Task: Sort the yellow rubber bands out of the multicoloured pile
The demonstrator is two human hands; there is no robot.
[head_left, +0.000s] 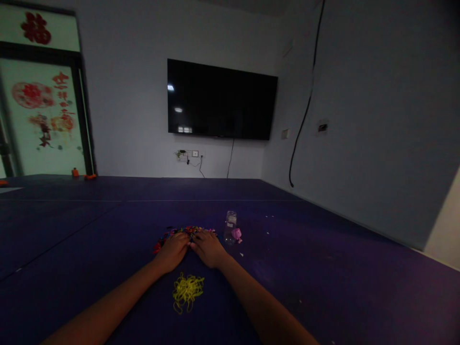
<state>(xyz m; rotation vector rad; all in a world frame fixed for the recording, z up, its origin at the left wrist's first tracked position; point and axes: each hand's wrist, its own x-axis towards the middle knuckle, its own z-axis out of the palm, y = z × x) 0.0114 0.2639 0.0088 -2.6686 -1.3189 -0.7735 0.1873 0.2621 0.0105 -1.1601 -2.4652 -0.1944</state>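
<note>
Currently, both hands are positioned over a pile of multicoloured loops (192, 230) on a purple surface (305, 268), with the fingertips placed at the pile. The left hand (174, 250) is held palm down with its fingers bent forward; red pieces are exposed just beside its outer edge. The right hand (208, 248) is held likewise, and its thumb is brought close to the thumb of the left hand. Whether any loop is pinched by either hand cannot be told, since the fingertips are partly hidden. Further loops are seen beyond the fingers of both hands. A tangle of yellow loops (188, 291) is located nearer the wearer than the hands, between the two forearms and apart from both. A clear container (230, 227) is placed to the right of the right hand, with a pink item (236, 234) located at its right side. A white scrap (241, 254) is found farther right of that hand. Well beyond both hands, a black screen (222, 100) is mounted on the wall.
</note>
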